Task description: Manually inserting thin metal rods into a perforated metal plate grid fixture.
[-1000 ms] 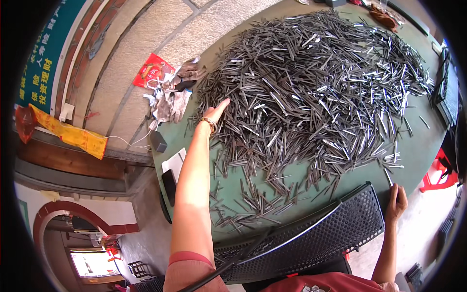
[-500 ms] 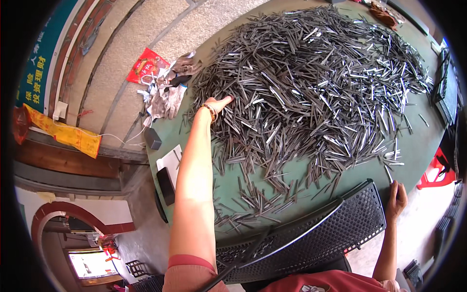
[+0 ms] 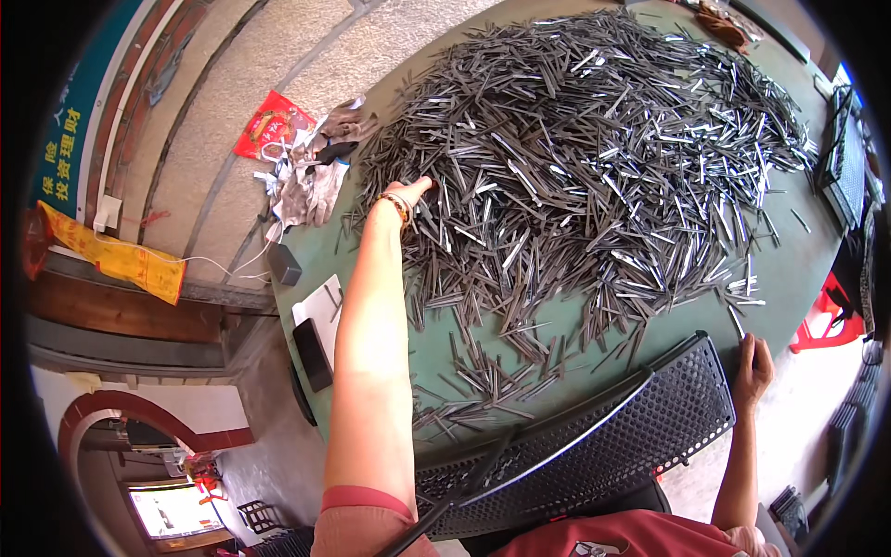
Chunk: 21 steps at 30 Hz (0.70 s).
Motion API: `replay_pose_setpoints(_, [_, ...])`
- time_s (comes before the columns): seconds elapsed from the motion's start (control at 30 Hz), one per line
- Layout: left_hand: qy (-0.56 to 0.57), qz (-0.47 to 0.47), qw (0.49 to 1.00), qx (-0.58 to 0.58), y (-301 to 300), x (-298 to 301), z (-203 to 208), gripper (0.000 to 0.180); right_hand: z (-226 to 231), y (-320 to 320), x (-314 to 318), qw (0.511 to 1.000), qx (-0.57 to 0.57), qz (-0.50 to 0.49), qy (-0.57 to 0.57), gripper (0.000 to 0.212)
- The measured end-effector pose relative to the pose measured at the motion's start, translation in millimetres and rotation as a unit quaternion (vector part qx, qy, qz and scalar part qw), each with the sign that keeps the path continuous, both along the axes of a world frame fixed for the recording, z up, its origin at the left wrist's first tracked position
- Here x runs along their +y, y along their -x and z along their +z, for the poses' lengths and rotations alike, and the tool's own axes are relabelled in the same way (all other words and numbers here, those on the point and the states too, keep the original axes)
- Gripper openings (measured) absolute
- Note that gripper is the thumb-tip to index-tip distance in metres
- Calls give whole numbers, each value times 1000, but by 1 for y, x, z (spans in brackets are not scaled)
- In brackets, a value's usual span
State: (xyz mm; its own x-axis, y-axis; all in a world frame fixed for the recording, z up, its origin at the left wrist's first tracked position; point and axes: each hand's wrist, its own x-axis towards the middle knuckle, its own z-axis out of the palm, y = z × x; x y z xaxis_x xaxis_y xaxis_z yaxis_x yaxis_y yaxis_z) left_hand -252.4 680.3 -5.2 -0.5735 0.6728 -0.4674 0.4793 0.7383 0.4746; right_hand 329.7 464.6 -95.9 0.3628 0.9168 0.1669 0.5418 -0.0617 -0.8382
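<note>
Green table (image 3: 789, 278): left hand (image 3: 408, 195) half-buried in metal strips (image 3: 594, 167), fingers hidden.

Just left of the left hand, at the table's far edge, lies a heap of grey gloves (image 3: 311, 181), and a red bag (image 3: 269, 125) touches the heap on its far side. Nearer the person along that edge, left of the left forearm, sit a small dark box (image 3: 284, 264), a white sheet (image 3: 320, 306) and a black phone (image 3: 313, 354) overlapping the sheet. Right of the right hand, below the table, stands a red stool (image 3: 824, 316). Far left, a yellow cloth (image 3: 116, 260) hangs on the wall.
</note>
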Motion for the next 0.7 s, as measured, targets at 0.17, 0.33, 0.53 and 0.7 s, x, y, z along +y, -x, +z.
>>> replay_pose_setpoints(0.17, [5,-47,998,49,5,-7,-1,78,3,2,0,1000,-9,-3,-10,25])
replay_pose_setpoints(0.33, [17,-65,996,64,7,-38,9,81,0,-1,-1,1000,2,1,1,24])
replay_pose_setpoints(0.53, [-65,-62,995,44,27,-126,-11,58,-7,-2,0,999,29,8,-39,24])
replay_pose_setpoints(0.7, [-12,-104,994,35,27,-194,-34,56,-2,3,2,998,53,25,-34,23])
